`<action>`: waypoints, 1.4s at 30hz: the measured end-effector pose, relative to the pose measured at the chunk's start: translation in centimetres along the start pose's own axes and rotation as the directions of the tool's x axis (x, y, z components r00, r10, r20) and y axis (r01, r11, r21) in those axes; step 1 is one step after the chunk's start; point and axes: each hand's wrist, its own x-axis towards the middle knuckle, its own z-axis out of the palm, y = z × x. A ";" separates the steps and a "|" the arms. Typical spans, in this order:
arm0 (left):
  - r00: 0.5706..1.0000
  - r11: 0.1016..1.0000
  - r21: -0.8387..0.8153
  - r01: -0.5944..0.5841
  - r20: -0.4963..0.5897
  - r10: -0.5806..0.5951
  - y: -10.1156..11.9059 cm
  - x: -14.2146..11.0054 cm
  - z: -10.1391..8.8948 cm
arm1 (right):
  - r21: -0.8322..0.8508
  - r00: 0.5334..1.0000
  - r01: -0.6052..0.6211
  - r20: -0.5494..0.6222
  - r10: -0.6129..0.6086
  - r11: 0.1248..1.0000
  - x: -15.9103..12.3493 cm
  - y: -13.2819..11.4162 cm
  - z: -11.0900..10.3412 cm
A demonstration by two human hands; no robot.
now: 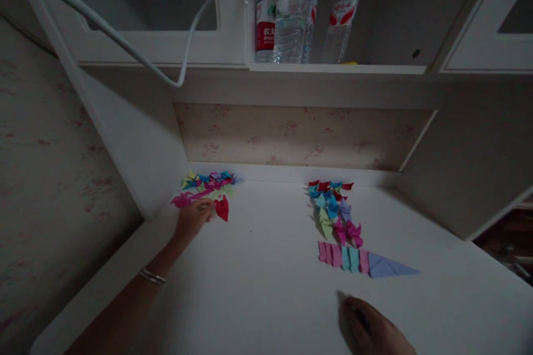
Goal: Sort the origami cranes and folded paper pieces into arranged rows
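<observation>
My left hand (195, 217) is at the far left of the white desk, its fingers pinching a red folded paper piece (222, 208). Just beyond it lies a cluster of origami pieces (204, 180) in yellow, blue, purple and pink. My right hand (372, 328) is low on the near right, fingers curled inward; what they hold, if anything, is hidden. Ahead of that hand, a row of overlapping folded strips (341, 257) in pink and teal leads to a pointed lilac paper piece (391, 266). Behind the row sits another group of colourful origami pieces (333, 208).
Above the desk (258, 266) hangs a white cabinet with an open shelf (337, 68) holding several plastic bottles (290, 16). A white cable or rod (125, 44) crosses the upper left. Side panels (125, 138) enclose the desk's back.
</observation>
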 end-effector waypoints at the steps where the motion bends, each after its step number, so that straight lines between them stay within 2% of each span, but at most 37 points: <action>1: 0.999 0.999 -0.052 -0.007 0.034 0.008 0.4 -0.9 0.7 | 0.043 1.000 0.005 0.022 -0.006 0.999 0.3 -0.3 0.0; 5: 0.982 0.969 -0.248 0.008 0.184 0.039 1.6 -4.1 4.5 | 0.300 0.978 0.112 0.136 -0.158 0.947 1.6 -4.0 0.6; 8: 0.951 0.947 -0.319 0.022 0.298 0.078 2.3 -6.1 7.4 | 0.430 0.956 0.179 0.136 -0.259 0.885 3.3 -8.0 1.7; 11: 0.930 0.942 -0.334 0.025 0.353 0.100 2.9 -7.8 9.5 | 0.537 0.962 0.181 0.075 -0.261 0.824 5.5 -11.1 3.4; 14: 0.919 0.946 -0.321 0.038 0.384 0.093 3.0 -8.9 10.7 | 0.582 0.967 0.171 0.054 -0.248 0.795 7.5 -12.5 4.7; 16: 0.901 0.949 -0.315 0.025 0.418 0.116 2.8 -9.3 11.1 | 0.570 0.954 0.220 0.042 -0.296 0.792 8.4 -12.8 5.2; 20: 0.880 0.943 -0.330 0.026 0.455 0.135 2.2 -9.5 11.5 | 0.518 0.882 0.387 0.033 -0.470 0.763 9.0 -12.6 5.7; 22: 0.876 0.935 -0.353 0.041 0.463 0.137 2.1 -9.5 11.7 | 0.523 0.869 0.411 0.022 -0.494 0.746 8.9 -12.2 6.0; 25: 0.882 0.911 -0.406 0.073 0.452 0.131 1.9 -9.7 11.8 | 0.578 0.884 0.379 0.005 -0.468 0.722 8.8 -11.7 6.4; 29: 0.893 0.908 -0.407 0.102 0.439 0.096 1.6 -9.8 11.9 | 0.691 0.925 0.259 0.022 -0.378 0.674 8.9 -11.3 6.5; 36: 0.837 0.955 -0.291 -0.060 0.507 0.207 2.0 -9.9 11.5 | 0.744 0.950 0.167 0.055 -0.309 0.647 9.1 -11.2 6.5; 42: 0.830 0.958 -0.280 -0.064 0.518 0.207 2.3 -10.0 11.4 | 0.734 0.946 0.161 0.075 -0.315 0.660 9.1 -11.3 6.4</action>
